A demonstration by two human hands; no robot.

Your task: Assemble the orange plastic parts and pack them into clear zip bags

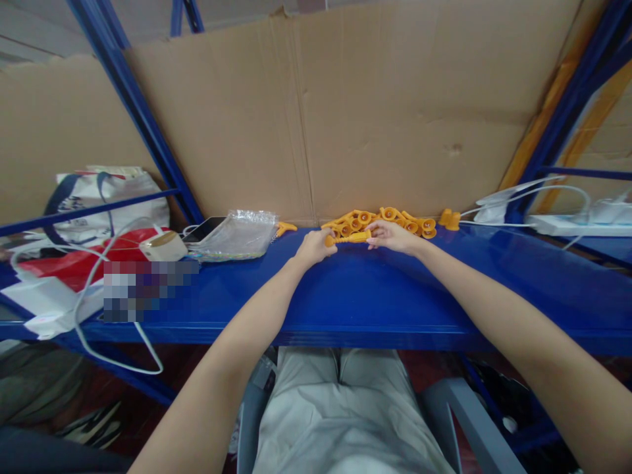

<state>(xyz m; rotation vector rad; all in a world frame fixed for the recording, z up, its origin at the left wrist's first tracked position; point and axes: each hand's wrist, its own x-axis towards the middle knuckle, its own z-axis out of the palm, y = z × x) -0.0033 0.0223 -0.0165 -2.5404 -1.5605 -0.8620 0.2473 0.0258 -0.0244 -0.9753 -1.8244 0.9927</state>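
Between my two hands lies a yellow plastic piece (349,239) with a ridged, screw-like shaft, held level just above the blue shelf or resting on it; I cannot tell which. The fingers of my left hand (313,248) are closed round its left end. My right hand (395,237) pinches the right end with thumb and fingertips. Right behind them sits a heap of yellow plastic pieces (427,228) with round, cup-like ends, partly hidden by my hands. One more yellow piece (449,219) stands apart at the right, and another yellow piece (286,228) lies to the left.
A blue metal shelf (375,296) forms the worktop, with a cardboard sheet (395,112) behind it. On the left are a clear plastic bag (244,237), a phone (206,228), a red bag (74,266) and white cables. A white power strip (567,225) lies far right.
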